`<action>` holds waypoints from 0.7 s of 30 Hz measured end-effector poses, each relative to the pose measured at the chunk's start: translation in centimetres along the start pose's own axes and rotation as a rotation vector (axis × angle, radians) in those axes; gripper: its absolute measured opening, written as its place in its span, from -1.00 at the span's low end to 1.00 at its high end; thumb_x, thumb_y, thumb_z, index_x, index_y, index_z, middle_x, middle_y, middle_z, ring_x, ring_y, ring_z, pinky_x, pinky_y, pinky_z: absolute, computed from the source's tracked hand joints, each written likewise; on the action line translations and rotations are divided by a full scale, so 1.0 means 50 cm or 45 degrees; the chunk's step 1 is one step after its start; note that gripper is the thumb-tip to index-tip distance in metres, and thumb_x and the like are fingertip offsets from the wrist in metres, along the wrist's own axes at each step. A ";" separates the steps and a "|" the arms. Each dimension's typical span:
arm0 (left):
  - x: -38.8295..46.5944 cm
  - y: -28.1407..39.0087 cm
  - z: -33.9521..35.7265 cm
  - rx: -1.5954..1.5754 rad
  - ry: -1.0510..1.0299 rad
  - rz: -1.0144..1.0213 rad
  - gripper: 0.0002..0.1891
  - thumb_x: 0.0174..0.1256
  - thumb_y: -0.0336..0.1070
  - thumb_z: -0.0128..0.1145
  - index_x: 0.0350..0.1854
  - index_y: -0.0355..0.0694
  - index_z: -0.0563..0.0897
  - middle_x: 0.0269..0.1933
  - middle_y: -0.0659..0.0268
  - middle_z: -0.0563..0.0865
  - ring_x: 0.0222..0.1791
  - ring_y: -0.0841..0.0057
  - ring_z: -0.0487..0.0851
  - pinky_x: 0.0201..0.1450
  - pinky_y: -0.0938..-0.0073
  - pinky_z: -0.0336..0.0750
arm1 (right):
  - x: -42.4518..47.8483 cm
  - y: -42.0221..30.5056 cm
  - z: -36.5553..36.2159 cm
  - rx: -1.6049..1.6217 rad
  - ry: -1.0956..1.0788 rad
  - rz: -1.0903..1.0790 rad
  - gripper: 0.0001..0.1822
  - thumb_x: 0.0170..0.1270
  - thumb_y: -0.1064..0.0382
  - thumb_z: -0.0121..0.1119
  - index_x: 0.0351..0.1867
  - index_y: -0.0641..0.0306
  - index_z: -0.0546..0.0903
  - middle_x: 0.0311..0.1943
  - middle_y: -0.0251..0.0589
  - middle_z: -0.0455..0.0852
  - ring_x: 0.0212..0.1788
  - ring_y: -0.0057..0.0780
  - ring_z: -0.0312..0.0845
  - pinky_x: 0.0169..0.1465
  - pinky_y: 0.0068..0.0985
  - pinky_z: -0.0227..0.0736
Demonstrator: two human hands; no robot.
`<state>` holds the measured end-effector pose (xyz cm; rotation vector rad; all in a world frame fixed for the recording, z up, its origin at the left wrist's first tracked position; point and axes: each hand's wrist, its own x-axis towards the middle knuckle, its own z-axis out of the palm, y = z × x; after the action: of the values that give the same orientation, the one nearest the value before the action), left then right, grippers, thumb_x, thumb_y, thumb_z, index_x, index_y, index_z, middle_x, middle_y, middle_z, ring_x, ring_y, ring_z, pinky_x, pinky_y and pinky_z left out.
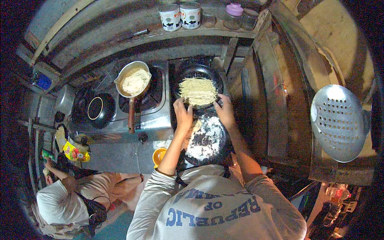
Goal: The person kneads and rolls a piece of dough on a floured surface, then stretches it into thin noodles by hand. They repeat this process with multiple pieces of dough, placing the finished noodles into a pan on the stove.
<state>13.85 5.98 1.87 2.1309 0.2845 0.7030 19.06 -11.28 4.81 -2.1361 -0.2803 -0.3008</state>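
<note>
A flat layer of pale raw noodle strands [198, 91] lies over a round dark pan [199, 70] at the back. My left hand [183, 114] is at the layer's near left corner, its thumb and fingers against the edge. At the near right corner my right hand [223, 109] has its fingertips at the noodles in the same way. Whether the fingers grip the strands or only touch them, I cannot tell. Below my hands sits a round dark tray [226, 147] coated with white flour [207, 141]. A small piece of dough [196, 126] lies at its left edge.
Left stands a steel gas stove [163, 114] with a wooden-handled saucepan [131, 115] holding pale dough, and a black pan [103, 117]. An orange cup [159, 156] is by my left forearm. A perforated metal skimmer [339, 126] hangs right. Another person [61, 204] sits at lower left.
</note>
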 end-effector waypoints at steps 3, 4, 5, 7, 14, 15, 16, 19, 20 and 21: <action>-0.043 -0.007 -0.014 -0.018 -0.200 -0.110 -0.65 0.17 -0.45 0.12 0.02 -0.31 0.42 0.00 0.00 0.44 0.13 0.09 0.38 0.19 0.24 0.28 | -0.042 0.023 0.014 -0.021 -0.130 0.053 -0.65 0.06 0.40 0.23 -0.06 0.34 0.54 -0.10 0.05 0.57 -0.03 -0.12 0.51 0.04 -0.35 0.39; -0.064 -0.003 -0.013 0.003 -0.217 -0.147 -0.77 0.11 -0.50 0.08 -0.14 -0.38 0.50 -0.09 -0.04 0.48 0.00 0.05 0.42 0.13 0.21 0.31 | -0.060 0.022 0.018 0.006 -0.105 -0.008 -0.64 0.04 0.44 0.22 -0.06 0.35 0.54 -0.16 0.05 0.60 -0.10 -0.12 0.55 -0.01 -0.38 0.42; -0.082 -0.001 -0.014 0.001 -0.287 -0.136 -0.83 0.10 -0.49 0.09 -0.23 -0.35 0.54 -0.17 -0.01 0.51 -0.09 0.07 0.47 0.03 0.21 0.36 | -0.073 0.033 0.025 0.084 -0.204 0.003 -0.66 0.03 0.46 0.21 -0.08 0.36 0.55 -0.17 0.04 0.61 -0.11 -0.13 0.57 -0.03 -0.39 0.44; -0.116 0.005 -0.011 -0.218 -0.429 -0.468 -0.83 0.06 -0.50 0.10 -0.26 -0.33 0.55 -0.25 0.01 0.51 -0.18 0.09 0.50 -0.06 0.21 0.39 | -0.102 0.042 0.043 0.250 -0.403 0.032 -0.69 0.03 0.49 0.20 -0.12 0.38 0.57 -0.21 0.01 0.64 -0.15 -0.17 0.59 -0.06 -0.41 0.46; -0.141 0.011 -0.036 0.090 -0.409 -0.107 -0.87 0.00 -0.56 0.11 -0.35 -0.36 0.56 -0.33 -0.02 0.55 -0.26 0.02 0.55 -0.18 0.18 0.44 | -0.151 -0.012 0.076 0.069 -0.594 -0.206 -0.68 0.01 0.46 0.17 -0.12 0.34 0.59 -0.19 -0.02 0.64 -0.15 -0.09 0.60 -0.05 -0.37 0.50; -0.142 0.007 -0.035 0.093 -0.402 -0.117 -0.89 0.01 -0.56 0.11 -0.36 -0.36 0.56 -0.33 -0.03 0.56 -0.27 0.02 0.55 -0.19 0.17 0.44 | -0.157 -0.017 0.078 0.065 -0.594 -0.203 -0.67 0.01 0.44 0.17 -0.11 0.32 0.58 -0.19 -0.02 0.64 -0.14 -0.08 0.59 -0.05 -0.35 0.49; -0.142 0.003 -0.033 0.097 -0.395 -0.128 -0.90 0.02 -0.56 0.11 -0.37 -0.36 0.56 -0.34 -0.03 0.57 -0.27 0.01 0.56 -0.19 0.16 0.44 | -0.162 -0.021 0.079 0.061 -0.593 -0.199 -0.66 0.01 0.42 0.17 -0.10 0.31 0.57 -0.18 -0.02 0.63 -0.13 -0.06 0.58 -0.05 -0.33 0.48; -0.141 -0.003 -0.032 0.027 -0.347 -0.216 -0.95 0.07 -0.53 0.11 -0.41 -0.35 0.58 -0.42 -0.02 0.62 -0.37 0.07 0.62 -0.29 0.20 0.47 | -0.164 -0.040 0.069 -0.007 -0.620 -0.176 -0.66 0.01 0.34 0.18 -0.10 0.24 0.56 -0.14 -0.09 0.61 -0.11 -0.05 0.55 -0.05 -0.26 0.46; -0.141 -0.004 -0.032 -0.002 -0.349 -0.279 -0.96 0.07 -0.52 0.11 -0.41 -0.35 0.58 -0.43 -0.02 0.63 -0.40 0.09 0.63 -0.32 0.22 0.48 | -0.164 -0.049 0.063 -0.028 -0.629 -0.151 -0.66 0.01 0.33 0.19 -0.10 0.23 0.55 -0.14 -0.10 0.61 -0.11 -0.04 0.54 -0.05 -0.25 0.45; -0.135 0.007 -0.037 -0.034 -0.356 -0.338 -0.96 0.08 -0.51 0.11 -0.42 -0.35 0.58 -0.45 -0.01 0.64 -0.42 0.11 0.64 -0.35 0.24 0.48 | -0.165 -0.055 0.059 -0.052 -0.632 -0.122 -0.66 0.01 0.32 0.19 -0.11 0.22 0.55 -0.14 -0.12 0.61 -0.12 -0.03 0.54 -0.05 -0.24 0.45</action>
<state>7.26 4.07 0.42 2.0840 0.3932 0.2510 10.75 -8.04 2.73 -2.2175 -0.6668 0.1789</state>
